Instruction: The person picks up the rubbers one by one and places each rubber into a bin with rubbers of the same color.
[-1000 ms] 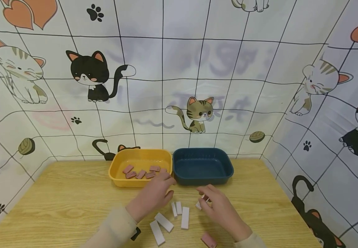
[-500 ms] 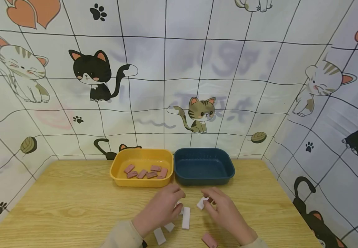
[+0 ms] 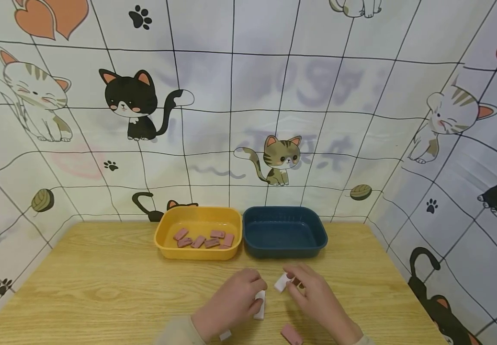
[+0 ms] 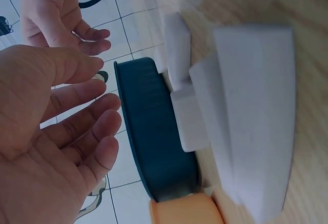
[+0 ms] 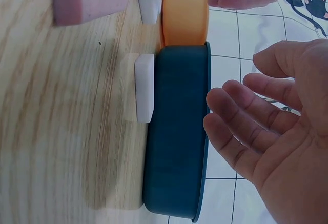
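My left hand hovers over several white blocks, its fingers loosely bent and holding nothing. In the left wrist view the white blocks lie apart from the fingertips. One white block shows beside the left thumb, and the left hand hides others in the head view. My right hand hangs above another white block, partly covering it. The right wrist view shows a gap between that white block and the relaxed fingers. A pink block lies on the table below the right hand.
At the back of the wooden table, a yellow bin holds several pink blocks. Right beside it stands a dark blue bin with nothing visible inside. A cat-patterned sheet rises behind and on both sides.
My left hand has moved right and toward me, away from the yellow bin, and now covers more white blocks. My right hand has shifted slightly right and toward me. The view has drifted a little.
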A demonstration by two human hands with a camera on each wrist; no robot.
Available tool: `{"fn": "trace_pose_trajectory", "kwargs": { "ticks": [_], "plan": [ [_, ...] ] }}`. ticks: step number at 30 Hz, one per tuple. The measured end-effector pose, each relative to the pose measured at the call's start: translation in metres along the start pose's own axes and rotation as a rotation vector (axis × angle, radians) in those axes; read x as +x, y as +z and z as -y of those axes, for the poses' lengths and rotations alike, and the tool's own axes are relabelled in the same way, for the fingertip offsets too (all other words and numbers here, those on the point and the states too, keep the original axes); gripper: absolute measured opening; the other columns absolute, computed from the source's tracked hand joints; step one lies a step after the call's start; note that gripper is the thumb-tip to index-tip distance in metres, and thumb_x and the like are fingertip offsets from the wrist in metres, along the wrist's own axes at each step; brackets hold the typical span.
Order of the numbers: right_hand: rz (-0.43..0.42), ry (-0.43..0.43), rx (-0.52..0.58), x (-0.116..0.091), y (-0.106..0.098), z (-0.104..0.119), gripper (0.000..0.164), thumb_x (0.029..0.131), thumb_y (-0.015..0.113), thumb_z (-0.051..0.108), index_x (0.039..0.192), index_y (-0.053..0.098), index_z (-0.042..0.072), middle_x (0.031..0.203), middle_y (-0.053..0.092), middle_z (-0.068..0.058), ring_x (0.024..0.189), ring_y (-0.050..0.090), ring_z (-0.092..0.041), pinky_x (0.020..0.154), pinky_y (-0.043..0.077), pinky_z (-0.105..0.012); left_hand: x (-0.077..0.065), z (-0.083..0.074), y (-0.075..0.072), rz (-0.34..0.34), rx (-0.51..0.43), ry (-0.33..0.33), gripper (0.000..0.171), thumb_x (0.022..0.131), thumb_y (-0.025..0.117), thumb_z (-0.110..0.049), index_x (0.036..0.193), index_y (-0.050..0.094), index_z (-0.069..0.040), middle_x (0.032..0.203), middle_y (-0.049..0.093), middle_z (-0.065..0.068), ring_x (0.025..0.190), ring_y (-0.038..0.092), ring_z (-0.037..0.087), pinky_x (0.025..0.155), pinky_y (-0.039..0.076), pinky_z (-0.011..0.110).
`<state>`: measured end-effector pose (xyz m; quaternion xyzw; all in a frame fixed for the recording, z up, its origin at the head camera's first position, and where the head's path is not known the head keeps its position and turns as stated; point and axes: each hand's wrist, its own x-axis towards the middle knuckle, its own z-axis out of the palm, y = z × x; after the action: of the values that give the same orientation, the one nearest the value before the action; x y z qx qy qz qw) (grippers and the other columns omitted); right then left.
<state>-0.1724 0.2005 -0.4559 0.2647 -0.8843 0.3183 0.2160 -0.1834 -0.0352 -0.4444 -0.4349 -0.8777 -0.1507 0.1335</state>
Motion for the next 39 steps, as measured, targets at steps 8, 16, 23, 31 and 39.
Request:
{"fn": "trace_pose_trajectory", "kwargs": {
  "ticks": [8,16,23,31,39],
  "plan": [
    [-0.018,0.046,0.0,-0.005,-0.001,0.002,0.032,0.086,0.075,-0.007,0.114,0.073,0.008,0.095,0.067,0.0,0.078,0.062,0.001,0.063,0.055,-0.027,0.0,-0.007,0.007,0.025,-0.018,0.028,0.01,0.088,0.079,-0.014,0.096,0.074,-0.016,0.092,0.062,-0.008,0.082,0.054,0.003,0.074,0.047,0.018],
    [-0.015,0.04,0.005,-0.009,-0.003,0.002,0.032,0.087,0.074,-0.007,0.113,0.072,0.011,0.094,0.066,0.002,0.08,0.062,0.001,0.064,0.056,-0.028,0.0,-0.016,0.019,-0.009,0.017,0.107,0.013,0.084,0.082,-0.017,0.094,0.073,-0.017,0.09,0.062,-0.01,0.081,0.054,0.004,0.076,0.045,0.017],
    [0.001,0.046,0.003,-0.011,-0.004,0.0,0.03,0.087,0.075,-0.005,0.112,0.073,0.013,0.096,0.066,0.003,0.08,0.062,0.001,0.065,0.055,-0.027,0.002,-0.023,0.024,0.022,0.001,0.165,0.012,0.083,0.08,-0.017,0.092,0.072,-0.018,0.087,0.058,-0.011,0.078,0.048,0.003,0.074,0.039,0.015],
    [0.008,0.056,0.001,-0.014,-0.003,-0.002,0.03,0.087,0.075,-0.004,0.112,0.073,0.013,0.096,0.066,0.003,0.08,0.062,0.001,0.065,0.056,-0.029,0.003,-0.029,0.029,0.046,0.012,0.227,0.01,0.083,0.08,-0.018,0.088,0.071,-0.021,0.082,0.055,-0.014,0.076,0.047,0.0,0.069,0.033,0.011],
    [0.047,0.085,-0.004,-0.014,-0.004,-0.002,0.024,0.089,0.073,-0.002,0.111,0.073,0.009,0.098,0.066,0.002,0.081,0.063,-0.001,0.065,0.055,-0.026,0.007,-0.033,0.036,0.136,0.033,0.234,0.017,0.081,0.083,-0.02,0.094,0.074,-0.025,0.086,0.061,-0.016,0.073,0.044,-0.001,0.066,0.029,0.01]
  ]
}}
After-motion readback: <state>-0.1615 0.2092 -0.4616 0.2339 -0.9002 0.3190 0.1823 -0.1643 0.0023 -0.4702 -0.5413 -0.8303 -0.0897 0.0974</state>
